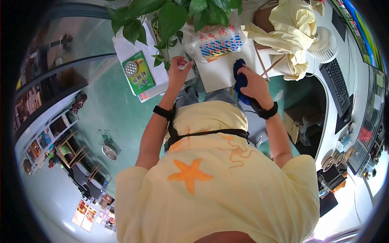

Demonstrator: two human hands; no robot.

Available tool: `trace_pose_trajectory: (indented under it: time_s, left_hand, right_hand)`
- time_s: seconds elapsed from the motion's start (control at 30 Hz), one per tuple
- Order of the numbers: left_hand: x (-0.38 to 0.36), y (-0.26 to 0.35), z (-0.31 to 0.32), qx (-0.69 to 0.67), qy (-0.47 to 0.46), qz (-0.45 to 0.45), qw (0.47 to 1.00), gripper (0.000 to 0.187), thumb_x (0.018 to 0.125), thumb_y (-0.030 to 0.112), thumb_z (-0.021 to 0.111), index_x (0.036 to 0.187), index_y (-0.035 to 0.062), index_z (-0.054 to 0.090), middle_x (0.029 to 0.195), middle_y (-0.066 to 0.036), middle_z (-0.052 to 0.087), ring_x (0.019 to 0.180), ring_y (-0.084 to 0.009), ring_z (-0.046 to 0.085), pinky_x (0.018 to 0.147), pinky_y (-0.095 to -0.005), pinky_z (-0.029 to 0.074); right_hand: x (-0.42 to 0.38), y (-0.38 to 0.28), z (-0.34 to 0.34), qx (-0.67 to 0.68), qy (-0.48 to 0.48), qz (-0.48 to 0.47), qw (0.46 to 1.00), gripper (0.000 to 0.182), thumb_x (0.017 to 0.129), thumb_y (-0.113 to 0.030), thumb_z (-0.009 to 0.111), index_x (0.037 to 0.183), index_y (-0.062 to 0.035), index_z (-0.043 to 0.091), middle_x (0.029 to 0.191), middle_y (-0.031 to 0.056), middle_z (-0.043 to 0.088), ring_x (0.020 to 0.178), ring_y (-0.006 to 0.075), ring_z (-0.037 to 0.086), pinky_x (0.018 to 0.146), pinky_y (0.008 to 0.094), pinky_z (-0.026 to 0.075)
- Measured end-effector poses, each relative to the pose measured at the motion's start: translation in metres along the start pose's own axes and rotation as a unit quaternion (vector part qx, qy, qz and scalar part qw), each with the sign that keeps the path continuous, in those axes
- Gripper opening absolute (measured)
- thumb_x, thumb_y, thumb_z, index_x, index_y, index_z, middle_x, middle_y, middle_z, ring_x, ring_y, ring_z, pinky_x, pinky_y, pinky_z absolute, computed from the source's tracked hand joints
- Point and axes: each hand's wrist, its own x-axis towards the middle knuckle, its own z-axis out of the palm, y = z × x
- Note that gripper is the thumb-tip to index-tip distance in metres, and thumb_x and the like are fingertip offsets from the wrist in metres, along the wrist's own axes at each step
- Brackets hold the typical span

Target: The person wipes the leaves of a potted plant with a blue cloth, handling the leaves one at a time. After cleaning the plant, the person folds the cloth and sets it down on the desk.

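Right grip (pixel 254 83) on blue cloth (pixel 240 81), plant (pixel 170 16) overhead

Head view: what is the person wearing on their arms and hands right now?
Both hands are bare, with no gloves. The left hand has a black band round its wrist, and the right hand has a similar black band round its wrist. The forearms are uncovered; short pale yellow sleeves of a T-shirt end above the elbows. No rings or markings can be made out.
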Motion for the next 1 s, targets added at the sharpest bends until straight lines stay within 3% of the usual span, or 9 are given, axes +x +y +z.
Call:
trace_pose_trajectory:
  time_s: [0.03,0.17,0.43,0.57,0.63,0.7,0.8,1.0]
  left_hand:
    - [0.001,-0.001,-0.001,-0.001,-0.006,0.006,1.000,0.042,0.074,0.024,0.073,0.101,0.0007,0.050,0.086,-0.009,0.061,0.078,-0.0166,0.059,0.063,-0.0283,0.047]
    - [-0.006,0.001,-0.002,-0.001,-0.030,-0.012,0.999,0.037,0.075,0.023,0.071,0.098,0.0017,0.051,0.080,-0.008,0.061,0.073,-0.0178,0.061,0.065,-0.0287,0.047]
    - [-0.016,-0.007,-0.017,-0.016,-0.130,0.023,0.991,0.032,0.078,0.022,0.068,0.098,0.0030,0.051,0.074,-0.008,0.061,0.071,-0.0183,0.061,0.064,-0.0302,0.047]
    - [-0.015,-0.014,-0.038,-0.011,-0.173,0.054,0.983,0.031,0.078,0.020,0.067,0.098,0.0034,0.051,0.074,-0.008,0.060,0.069,-0.0184,0.059,0.063,-0.0301,0.047]
    - [-0.015,-0.017,-0.050,-0.023,-0.184,0.062,0.981,0.030,0.078,0.019,0.067,0.098,0.0035,0.051,0.075,-0.009,0.060,0.069,-0.0182,0.060,0.063,-0.0300,0.047]
    - [-0.018,-0.022,-0.057,-0.019,-0.196,0.069,0.978,0.029,0.078,0.019,0.067,0.097,0.0035,0.051,0.075,-0.009,0.060,0.070,-0.0185,0.060,0.064,-0.0300,0.048]
    - [-0.020,-0.028,-0.062,-0.012,-0.208,0.088,0.974,0.027,0.078,0.017,0.066,0.096,0.0039,0.052,0.076,-0.010,0.060,0.070,-0.0191,0.060,0.065,-0.0301,0.048]
    - [-0.020,-0.026,-0.064,0.016,-0.257,0.106,0.961,0.025,0.079,0.019,0.064,0.096,0.0038,0.053,0.079,-0.010,0.060,0.074,-0.0192,0.059,0.068,-0.0297,0.047]
  right_hand:
    - [0.002,0.001,-0.001,0.035,0.012,0.000,0.999,0.041,0.059,-0.009,0.059,0.099,-0.0157,0.052,0.125,0.0061,0.051,0.085,0.0327,0.060,0.068,0.0405,0.050]
    - [0.020,-0.007,0.003,-0.031,0.070,0.049,0.996,0.044,0.058,-0.008,0.059,0.101,-0.0141,0.051,0.125,0.0099,0.050,0.086,0.0343,0.059,0.069,0.0410,0.050]
    - [0.018,-0.062,0.045,-0.162,-0.012,-0.014,0.987,0.040,0.062,-0.008,0.062,0.100,-0.0163,0.054,0.123,0.0093,0.051,0.079,0.0296,0.062,0.063,0.0392,0.051]
    - [0.014,-0.047,0.047,-0.045,0.023,-0.029,0.998,0.040,0.060,-0.012,0.061,0.100,-0.0147,0.053,0.111,0.0106,0.057,0.081,0.0324,0.061,0.066,0.0416,0.049]
    - [0.019,-0.042,0.032,-0.048,0.028,0.082,0.995,0.042,0.060,-0.013,0.061,0.101,-0.0143,0.051,0.100,0.0092,0.059,0.083,0.0329,0.060,0.069,0.0429,0.049]
    - [0.026,-0.031,0.029,-0.086,0.102,0.072,0.989,0.042,0.060,-0.013,0.061,0.100,-0.0143,0.051,0.103,0.0094,0.058,0.081,0.0334,0.061,0.068,0.0421,0.050]
    - [0.033,-0.038,0.042,-0.172,0.082,0.089,0.978,0.043,0.059,-0.013,0.063,0.100,-0.0150,0.051,0.106,0.0091,0.057,0.081,0.0335,0.061,0.067,0.0425,0.051]
    - [0.017,-0.079,0.078,-0.187,0.039,0.060,0.980,0.049,0.059,-0.012,0.063,0.107,-0.0160,0.049,0.117,0.0103,0.053,0.082,0.0333,0.062,0.067,0.0434,0.051]
